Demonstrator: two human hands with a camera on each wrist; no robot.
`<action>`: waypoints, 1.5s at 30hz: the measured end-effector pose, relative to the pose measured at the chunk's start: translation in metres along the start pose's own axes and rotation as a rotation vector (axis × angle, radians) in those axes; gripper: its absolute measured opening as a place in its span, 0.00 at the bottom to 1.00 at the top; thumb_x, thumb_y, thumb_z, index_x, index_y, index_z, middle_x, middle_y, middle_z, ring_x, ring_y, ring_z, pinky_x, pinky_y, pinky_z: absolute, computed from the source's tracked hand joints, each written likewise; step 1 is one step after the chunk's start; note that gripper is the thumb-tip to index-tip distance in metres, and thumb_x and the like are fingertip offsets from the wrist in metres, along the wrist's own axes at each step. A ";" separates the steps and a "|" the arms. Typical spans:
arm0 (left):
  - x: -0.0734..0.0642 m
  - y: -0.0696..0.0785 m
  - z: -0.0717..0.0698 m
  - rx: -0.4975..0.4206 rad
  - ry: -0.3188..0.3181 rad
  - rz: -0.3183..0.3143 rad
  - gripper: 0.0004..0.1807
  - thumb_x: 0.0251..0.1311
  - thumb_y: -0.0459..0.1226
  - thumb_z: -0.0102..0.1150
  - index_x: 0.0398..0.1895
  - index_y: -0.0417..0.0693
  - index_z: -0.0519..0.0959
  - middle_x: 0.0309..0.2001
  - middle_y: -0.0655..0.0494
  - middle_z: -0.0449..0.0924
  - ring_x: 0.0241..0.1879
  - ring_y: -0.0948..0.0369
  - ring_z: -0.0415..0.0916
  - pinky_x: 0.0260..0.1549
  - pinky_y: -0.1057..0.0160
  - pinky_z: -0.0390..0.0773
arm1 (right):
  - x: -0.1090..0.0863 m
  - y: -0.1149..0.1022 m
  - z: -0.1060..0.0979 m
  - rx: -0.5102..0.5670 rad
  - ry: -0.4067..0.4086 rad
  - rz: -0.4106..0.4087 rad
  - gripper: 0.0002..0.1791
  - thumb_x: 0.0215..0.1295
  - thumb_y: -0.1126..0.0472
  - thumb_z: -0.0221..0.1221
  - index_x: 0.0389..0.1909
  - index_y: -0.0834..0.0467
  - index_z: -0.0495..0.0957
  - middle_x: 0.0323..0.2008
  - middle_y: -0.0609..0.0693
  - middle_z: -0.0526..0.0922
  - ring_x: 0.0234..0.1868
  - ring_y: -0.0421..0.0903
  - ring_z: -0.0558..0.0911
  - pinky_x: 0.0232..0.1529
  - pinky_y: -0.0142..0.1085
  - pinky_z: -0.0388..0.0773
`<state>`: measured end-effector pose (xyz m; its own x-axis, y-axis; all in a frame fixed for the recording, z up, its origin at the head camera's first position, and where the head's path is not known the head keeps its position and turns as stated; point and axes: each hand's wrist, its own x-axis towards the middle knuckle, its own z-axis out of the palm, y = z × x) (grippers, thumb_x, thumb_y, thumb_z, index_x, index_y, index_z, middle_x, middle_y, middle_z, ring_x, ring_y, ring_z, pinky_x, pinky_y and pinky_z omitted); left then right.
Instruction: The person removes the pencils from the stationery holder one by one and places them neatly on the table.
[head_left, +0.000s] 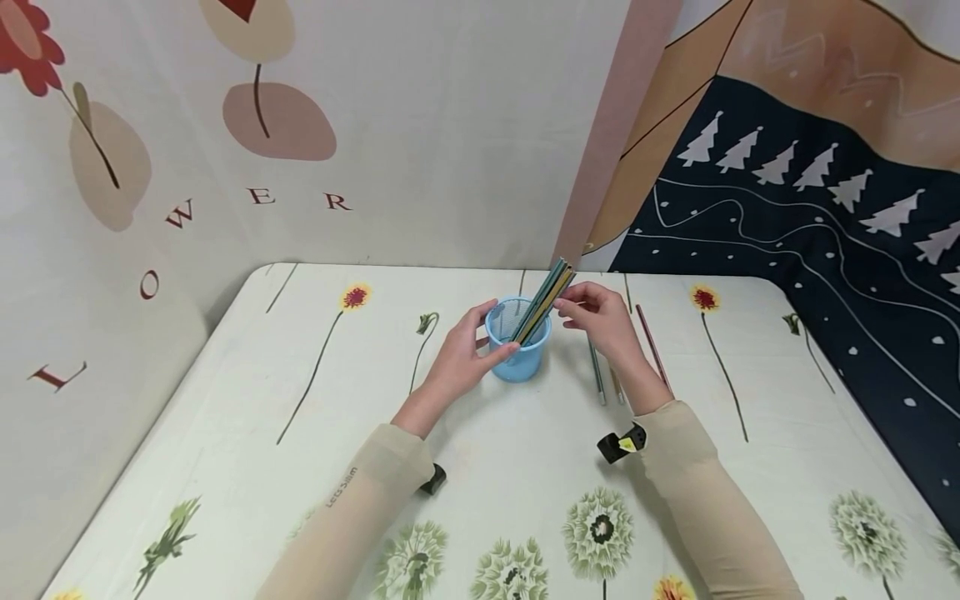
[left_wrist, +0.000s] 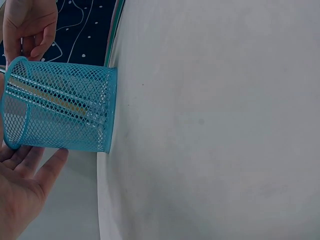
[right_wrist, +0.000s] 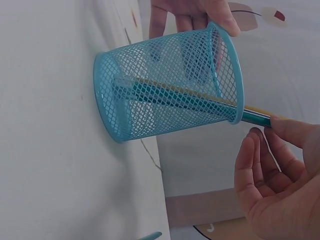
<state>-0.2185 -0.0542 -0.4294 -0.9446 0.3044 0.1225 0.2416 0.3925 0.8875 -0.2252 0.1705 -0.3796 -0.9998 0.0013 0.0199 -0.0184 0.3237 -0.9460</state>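
A light blue mesh pencil cup (head_left: 517, 367) stands upright on the table. My left hand (head_left: 459, 357) holds it near the rim, thumb across the front and fingers at the far side. A bundle of pencils (head_left: 542, 307), green and yellowish, leans to the right inside the cup, lower ends near its bottom in the right wrist view. There my right hand (right_wrist: 280, 170) pinches the pencils (right_wrist: 256, 118) just beyond the rim between thumb and index finger, the other fingers loosely curled below. In the left wrist view the pencils show through the mesh cup (left_wrist: 60, 107).
Right of the cup, partly under the right forearm, lie a green pencil (head_left: 597, 379), a brownish pencil (head_left: 617, 388) and a red pencil (head_left: 651, 340). The flower-print tablecloth (head_left: 337, 517) covers the table, whose far edge meets a hanging cloth (head_left: 450, 167).
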 end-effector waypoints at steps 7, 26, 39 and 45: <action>0.000 -0.001 -0.001 0.003 0.001 0.013 0.44 0.62 0.47 0.67 0.76 0.44 0.57 0.72 0.47 0.65 0.72 0.52 0.64 0.64 0.55 0.78 | 0.001 -0.003 -0.002 0.042 0.040 -0.028 0.14 0.71 0.60 0.59 0.50 0.66 0.75 0.41 0.49 0.82 0.36 0.30 0.82 0.40 0.23 0.86; 0.000 0.000 -0.001 0.013 -0.002 0.023 0.44 0.62 0.47 0.67 0.76 0.44 0.56 0.73 0.47 0.65 0.72 0.52 0.64 0.64 0.55 0.78 | 0.001 -0.018 -0.028 0.217 0.178 -0.123 0.01 0.73 0.62 0.56 0.40 0.52 0.74 0.31 0.34 0.85 0.33 0.32 0.86 0.40 0.23 0.86; 0.000 -0.001 0.000 0.022 0.009 0.044 0.43 0.63 0.46 0.67 0.75 0.43 0.57 0.71 0.45 0.66 0.72 0.51 0.65 0.63 0.55 0.79 | 0.003 -0.024 -0.050 0.536 0.284 -0.126 0.01 0.72 0.63 0.58 0.40 0.54 0.75 0.31 0.45 0.83 0.31 0.37 0.83 0.38 0.28 0.88; 0.000 -0.001 0.000 0.013 0.013 0.034 0.43 0.62 0.46 0.67 0.75 0.43 0.58 0.71 0.46 0.67 0.72 0.51 0.65 0.63 0.56 0.79 | 0.001 -0.025 -0.060 0.579 0.302 -0.117 0.02 0.72 0.62 0.58 0.41 0.55 0.75 0.33 0.47 0.83 0.31 0.38 0.82 0.37 0.28 0.88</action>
<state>-0.2188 -0.0545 -0.4302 -0.9387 0.3061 0.1586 0.2764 0.3935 0.8768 -0.2258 0.2196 -0.3368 -0.9464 0.2896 0.1433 -0.2123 -0.2233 -0.9514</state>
